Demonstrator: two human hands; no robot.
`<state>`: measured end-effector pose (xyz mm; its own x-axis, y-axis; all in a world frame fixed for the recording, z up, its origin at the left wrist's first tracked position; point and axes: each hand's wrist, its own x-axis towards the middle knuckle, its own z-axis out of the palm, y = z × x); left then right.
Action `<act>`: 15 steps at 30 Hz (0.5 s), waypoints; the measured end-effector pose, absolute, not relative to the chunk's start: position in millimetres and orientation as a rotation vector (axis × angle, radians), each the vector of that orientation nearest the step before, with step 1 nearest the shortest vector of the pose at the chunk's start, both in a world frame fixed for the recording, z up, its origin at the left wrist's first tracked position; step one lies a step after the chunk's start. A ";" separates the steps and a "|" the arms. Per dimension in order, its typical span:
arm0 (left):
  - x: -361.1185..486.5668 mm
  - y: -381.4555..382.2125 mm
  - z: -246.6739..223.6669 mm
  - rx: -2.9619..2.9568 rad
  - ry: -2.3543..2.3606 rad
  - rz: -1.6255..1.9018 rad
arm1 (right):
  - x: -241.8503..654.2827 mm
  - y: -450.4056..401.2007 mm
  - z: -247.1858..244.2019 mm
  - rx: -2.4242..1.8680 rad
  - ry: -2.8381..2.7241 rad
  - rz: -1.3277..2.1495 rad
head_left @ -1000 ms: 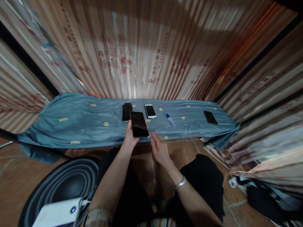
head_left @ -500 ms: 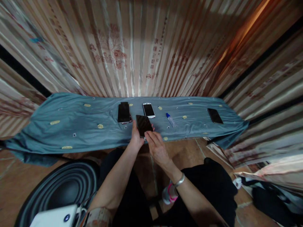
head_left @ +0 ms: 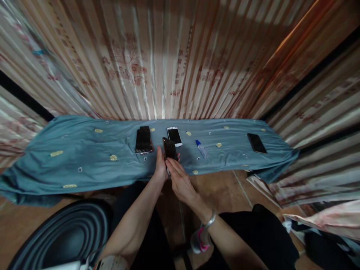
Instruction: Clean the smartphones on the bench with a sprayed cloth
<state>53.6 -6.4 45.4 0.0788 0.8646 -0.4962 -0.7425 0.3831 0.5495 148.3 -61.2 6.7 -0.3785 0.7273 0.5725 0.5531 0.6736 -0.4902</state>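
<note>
Left hand (head_left: 161,165) gripping dark phone (head_left: 170,149); right hand (head_left: 181,183) against its near end; white phone (head_left: 174,136) just beyond.

Dim indoor light, orange glow upper right, soft blur, edges stretched by wide-angle distortion.

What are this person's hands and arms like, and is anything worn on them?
The left hand and right hand are gloveless. A curved, silvery bracelet rings the right wrist; a pale cuff or band, too blurred to identify, shows on the left arm.
</note>
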 end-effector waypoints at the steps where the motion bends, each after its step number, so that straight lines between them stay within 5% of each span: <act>1: 54.0 -6.7 43.8 0.174 0.876 1.206 | 147.9 -57.4 6.0 -0.986 -2.080 0.299; 15: 45.4 -17.7 34.2 0.160 0.789 1.229 | 145.2 -34.3 22.2 -0.847 -2.253 0.117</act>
<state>45.4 -17.7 34.2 0.1127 0.8847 -0.4523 -0.7797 0.3609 0.5117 145.2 -34.3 22.2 -0.5285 0.6054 0.5951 0.5406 0.7805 -0.3140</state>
